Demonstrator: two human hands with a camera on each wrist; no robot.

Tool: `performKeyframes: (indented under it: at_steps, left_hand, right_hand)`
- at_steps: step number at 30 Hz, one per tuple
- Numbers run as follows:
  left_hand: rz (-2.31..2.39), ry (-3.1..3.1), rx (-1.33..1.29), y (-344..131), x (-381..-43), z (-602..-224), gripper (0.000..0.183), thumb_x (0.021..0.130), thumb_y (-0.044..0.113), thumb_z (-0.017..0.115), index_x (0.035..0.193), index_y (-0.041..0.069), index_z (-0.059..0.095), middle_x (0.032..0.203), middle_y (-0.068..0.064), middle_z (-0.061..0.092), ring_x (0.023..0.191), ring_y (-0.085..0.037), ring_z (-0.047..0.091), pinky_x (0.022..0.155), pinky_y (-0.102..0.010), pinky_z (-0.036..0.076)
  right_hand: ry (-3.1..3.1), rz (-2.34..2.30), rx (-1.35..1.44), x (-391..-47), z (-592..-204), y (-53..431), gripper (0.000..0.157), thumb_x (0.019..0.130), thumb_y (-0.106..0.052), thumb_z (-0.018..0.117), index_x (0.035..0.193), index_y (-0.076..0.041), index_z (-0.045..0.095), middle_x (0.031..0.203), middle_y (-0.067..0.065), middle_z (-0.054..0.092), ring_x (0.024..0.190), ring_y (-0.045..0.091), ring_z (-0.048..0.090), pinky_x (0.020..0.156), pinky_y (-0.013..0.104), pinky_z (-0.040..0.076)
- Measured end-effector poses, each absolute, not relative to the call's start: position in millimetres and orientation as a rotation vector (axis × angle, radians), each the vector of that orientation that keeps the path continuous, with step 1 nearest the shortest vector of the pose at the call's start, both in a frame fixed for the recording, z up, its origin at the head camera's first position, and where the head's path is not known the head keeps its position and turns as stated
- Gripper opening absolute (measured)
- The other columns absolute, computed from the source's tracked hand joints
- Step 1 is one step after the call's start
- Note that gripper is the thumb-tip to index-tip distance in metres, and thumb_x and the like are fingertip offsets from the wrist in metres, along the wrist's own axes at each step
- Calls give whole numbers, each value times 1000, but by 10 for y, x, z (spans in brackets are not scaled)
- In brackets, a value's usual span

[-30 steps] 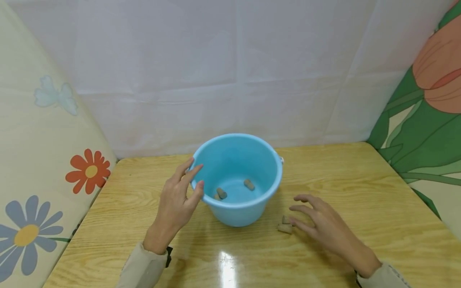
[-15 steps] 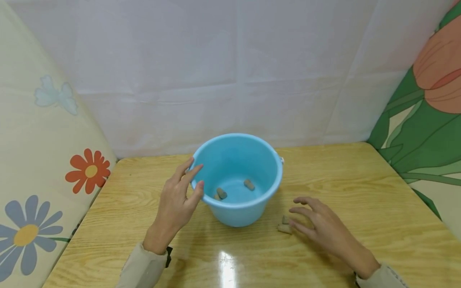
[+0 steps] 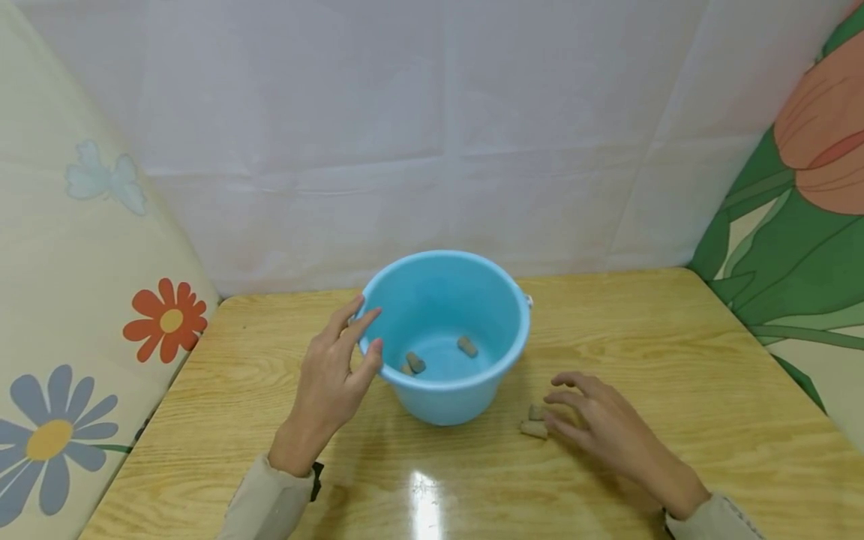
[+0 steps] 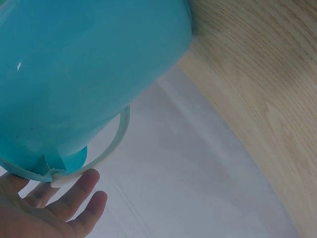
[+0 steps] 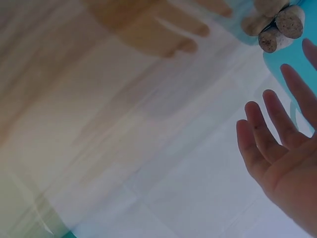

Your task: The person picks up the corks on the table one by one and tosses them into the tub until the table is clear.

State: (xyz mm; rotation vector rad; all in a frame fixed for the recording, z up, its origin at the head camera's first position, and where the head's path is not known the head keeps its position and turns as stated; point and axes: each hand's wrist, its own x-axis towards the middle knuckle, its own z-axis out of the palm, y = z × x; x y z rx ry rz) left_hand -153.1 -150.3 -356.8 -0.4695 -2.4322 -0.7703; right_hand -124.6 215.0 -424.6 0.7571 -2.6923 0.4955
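A light blue bucket (image 3: 445,405) stands upright on the table. My left hand (image 3: 331,375) holds its left rim, with some fingertips over the edge and others outside. In the left wrist view, the fingers of my left hand (image 4: 54,203) lie beside the white handle (image 4: 116,139). Several corks lie inside the bucket, such as the cork (image 3: 467,346) at right and the cork (image 3: 415,362) at left. Right of the bucket, a cork (image 3: 534,429) and another cork (image 3: 536,412) lie on the table. My right hand (image 3: 607,424) hovers beside them, fingers loosely bent, holding nothing.
The wood-grain table (image 3: 675,352) reaches back to a white cloth (image 3: 432,150). A flower-printed panel (image 3: 81,247) borders the left side, and a tulip-printed panel (image 3: 796,247) the right.
My right hand has shifted very slightly beside the loose corks. The left hand, bucket and corks stay where they were.
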Motion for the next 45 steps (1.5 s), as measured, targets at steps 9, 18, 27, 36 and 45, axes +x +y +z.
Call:
performKeyframes:
  at_steps: [9,18,27,36,45]
  left_hand:
    - [-781,-2437,-474,-1502,-1535,-3566,44,94,28,56,135,11,63,149,-12,50,113,-36,62,92,-61,47]
    - [-781,-2433,-481,-1494,-1543,-3569,44,94,28,56,135,12,63,149,-12,50,111,-36,62,92,-61,47]
    - [-789,-2442,-462,-1514,-1530,-3580,44,94,28,56,135,12,63,150,-11,49,111,-35,62,92,-62,46]
    - [-777,-2430,-481,-1513,-1536,-3583,45,94,28,56,135,11,63,150,-12,49,109,-35,62,91,-62,46]
    - [-784,-2442,-470,-1513,-1534,-3577,45,94,28,55,135,12,62,150,-11,49,111,-36,62,92,-61,46]
  right_hand:
    - [-2840,517,688,-1250,-4226,2177,21,81,-27,80,99,-16,77,119,12,66,106,32,64,85,56,52]
    - [-2921,445,681,-1265,-4229,2184,14,83,-26,79,95,-18,78,121,13,66,111,35,62,86,56,52]
    - [-2908,424,697,-1286,-4255,2157,12,85,-29,77,93,-21,77,123,13,66,112,37,61,87,59,50]
    - [-2864,406,675,-1306,-4226,2198,8,83,-27,79,88,-20,78,122,15,66,119,40,55,95,65,42]
    - [-2870,488,621,-1312,-4094,2228,11,83,-28,79,91,-20,78,127,17,63,123,43,52,95,68,39]
